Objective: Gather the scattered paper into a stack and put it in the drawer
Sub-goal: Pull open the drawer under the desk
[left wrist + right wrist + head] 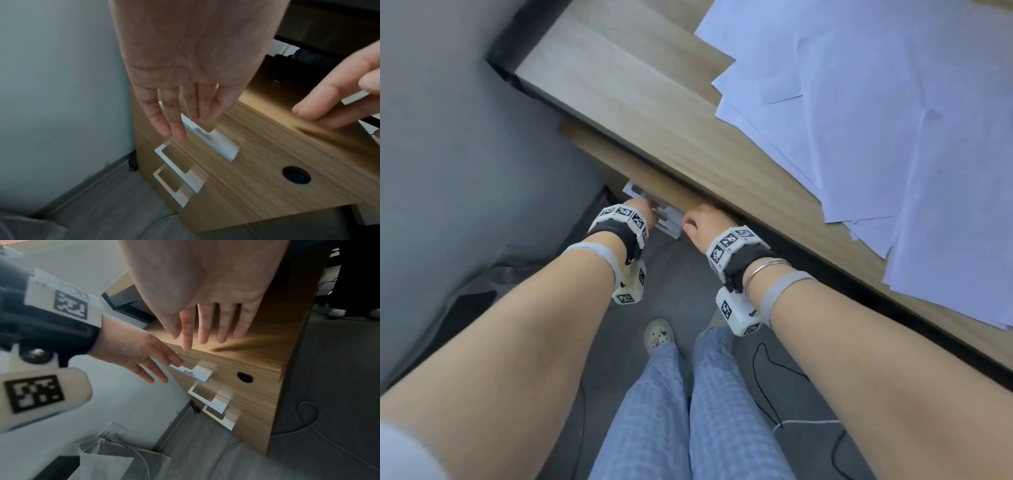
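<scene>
Several white paper sheets (pixel 876 102) lie scattered and overlapping on the wooden desk (pixel 637 102). Below the desk's front edge is a wooden drawer unit (pixel 257 154) with three white handles stacked one under another. My left hand (pixel 176 123) reaches with straight fingers to the left end of the top handle (pixel 209 138); whether it touches is blurred. My right hand (pixel 205 331) hangs open with spread fingers just in front of the top drawer's upper edge, holding nothing. In the head view the left hand (pixel 645 214) and right hand (pixel 700 219) sit side by side under the desk edge.
A grey wall (pixel 448 137) stands close on the left. A round black lock hole (pixel 296 175) sits right of the top handle. Cables (pixel 767 377) trail over the grey floor by my legs, and a pale bag (pixel 115 457) lies near the wall.
</scene>
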Demonstrator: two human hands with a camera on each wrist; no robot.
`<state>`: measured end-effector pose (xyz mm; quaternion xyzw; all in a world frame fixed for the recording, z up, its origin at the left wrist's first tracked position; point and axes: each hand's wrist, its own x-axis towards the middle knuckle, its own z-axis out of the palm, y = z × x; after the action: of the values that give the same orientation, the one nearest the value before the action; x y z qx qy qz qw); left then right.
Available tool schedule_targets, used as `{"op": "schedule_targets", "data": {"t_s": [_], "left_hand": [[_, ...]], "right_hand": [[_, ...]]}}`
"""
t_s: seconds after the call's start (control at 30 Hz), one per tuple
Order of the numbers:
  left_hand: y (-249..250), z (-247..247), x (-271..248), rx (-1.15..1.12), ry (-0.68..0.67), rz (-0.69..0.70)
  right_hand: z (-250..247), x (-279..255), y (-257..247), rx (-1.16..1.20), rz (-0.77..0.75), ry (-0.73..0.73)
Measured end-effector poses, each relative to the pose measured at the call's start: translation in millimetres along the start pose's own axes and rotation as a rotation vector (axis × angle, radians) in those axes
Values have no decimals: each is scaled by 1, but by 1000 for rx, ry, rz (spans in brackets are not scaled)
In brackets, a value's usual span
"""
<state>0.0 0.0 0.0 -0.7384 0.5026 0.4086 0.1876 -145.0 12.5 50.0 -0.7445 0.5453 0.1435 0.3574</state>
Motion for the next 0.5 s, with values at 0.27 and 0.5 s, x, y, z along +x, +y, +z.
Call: {"op": "schedule_targets", "data": {"t_s": [0.27, 0.5], "left_hand": [[-6, 13, 19, -51, 65, 38], [-6, 17, 12, -108, 54, -22]], "right_hand": [[12, 7, 6, 11, 6, 68], [13, 6, 6, -11, -1, 66]]}}
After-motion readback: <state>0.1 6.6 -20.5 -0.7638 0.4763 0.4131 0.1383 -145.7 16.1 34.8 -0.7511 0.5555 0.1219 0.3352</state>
